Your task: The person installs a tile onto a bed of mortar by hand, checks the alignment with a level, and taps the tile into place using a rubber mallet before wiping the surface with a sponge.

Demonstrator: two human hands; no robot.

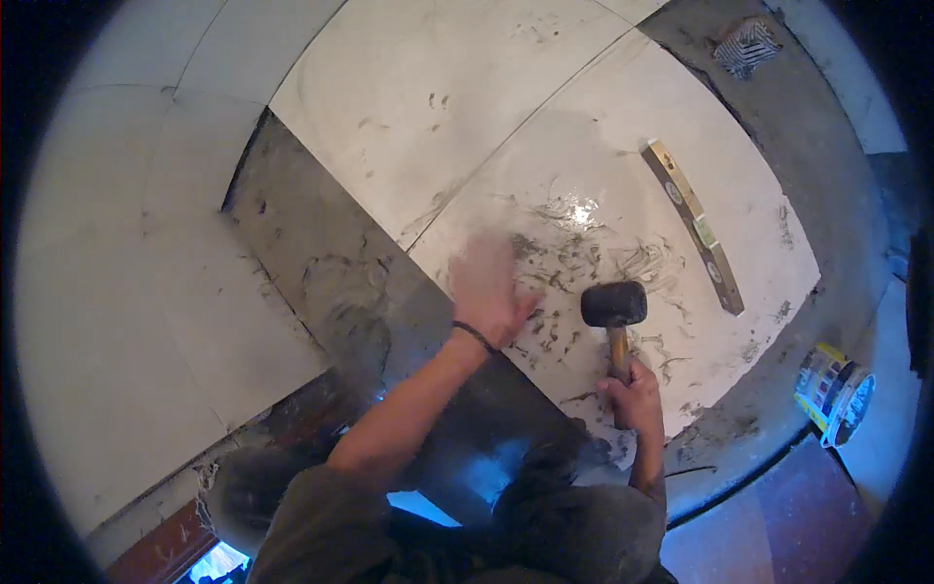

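My right hand [637, 394] grips the wooden handle of a rubber mallet [614, 304] with a black head. The mallet's head is over a large pale floor tile [584, 146] smeared with grey mortar. To the left of it, my left hand [488, 297] lies over the tile's near edge, thumb apart from the fingers. Its fingertips are blurred by motion, and nothing shows in that hand. A dark band circles the left wrist. Farther right, a yellowish spirit level [693, 226] lies on the tile.
Another pale tile [379, 127] adjoins at the far left, with a thin joint between. A strip of grey mortar bed [336, 263] runs beside the tiles. A bucket [832, 394] stands at right. A striped cloth or bag [747, 47] lies at far right.
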